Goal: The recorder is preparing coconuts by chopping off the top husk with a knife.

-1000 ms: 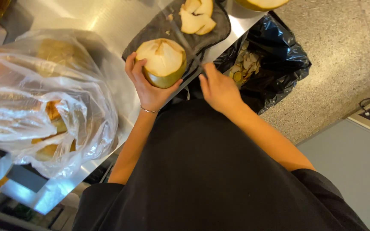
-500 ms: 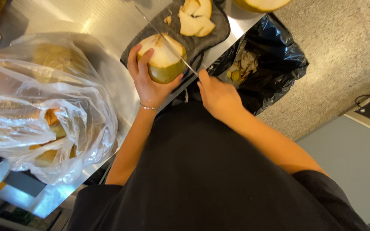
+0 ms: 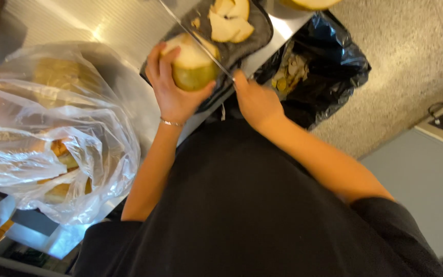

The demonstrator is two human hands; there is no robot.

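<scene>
My left hand (image 3: 172, 92) grips a partly peeled young coconut (image 3: 190, 64), pale on top and green-brown below, on a dark mat (image 3: 255, 36) at the steel counter's edge. My right hand (image 3: 255, 102) holds the handle of a long knife (image 3: 193, 37), whose blade lies across the top of the coconut. Cut pale husk pieces (image 3: 229, 20) lie on the mat beyond the coconut.
A large clear plastic bag (image 3: 52, 128) with more coconuts sits on the steel counter (image 3: 114, 25) at the left. A bin lined with a black bag (image 3: 324, 66) holding husk scraps stands by the counter's right end. Another cut coconut (image 3: 308, 4) shows at the top edge.
The knife blade has come up from beside the coconut and now rests across its top. My left hand has turned the coconut slightly and shifted up the frame.
</scene>
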